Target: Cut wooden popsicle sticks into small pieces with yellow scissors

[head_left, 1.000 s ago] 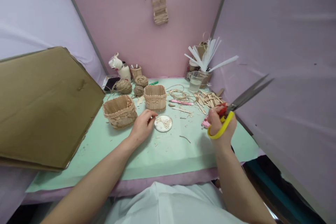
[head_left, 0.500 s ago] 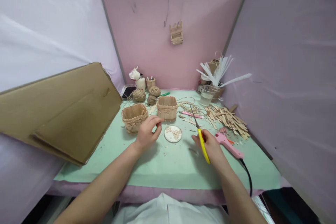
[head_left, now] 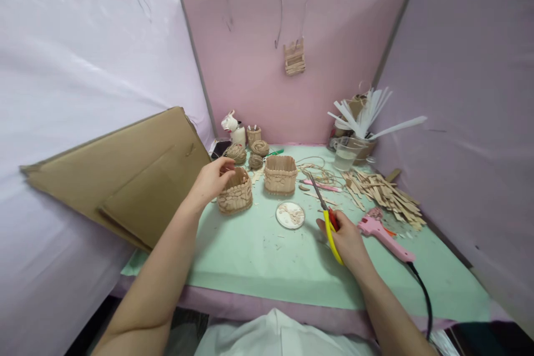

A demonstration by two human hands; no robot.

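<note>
My left hand (head_left: 212, 181) is at the left rim of a small wooden basket (head_left: 236, 198), fingers bent and thumb apart; whether it touches the rim I cannot tell. My right hand (head_left: 347, 237) is closed around scissors (head_left: 332, 236) with yellow and red handles, their blades pointing away from me. Beside the first basket stands a second wooden basket (head_left: 280, 176) with a braided band at its rim. Between my hands lies a round white dish (head_left: 290, 216) with small pale wood-coloured pieces in it.
A pink glue gun (head_left: 386, 238) with a black cord lies at right, near a pile of wooden sticks (head_left: 386, 192). Twine balls (head_left: 236, 153) sit at back left. A clear cup (head_left: 345, 154) stands at back right. Cardboard sheets (head_left: 158, 178) lean at left.
My left hand has moved left and away from me, from beside the dish to the left basket. My right hand still holds the scissors. The view has shifted.
</note>
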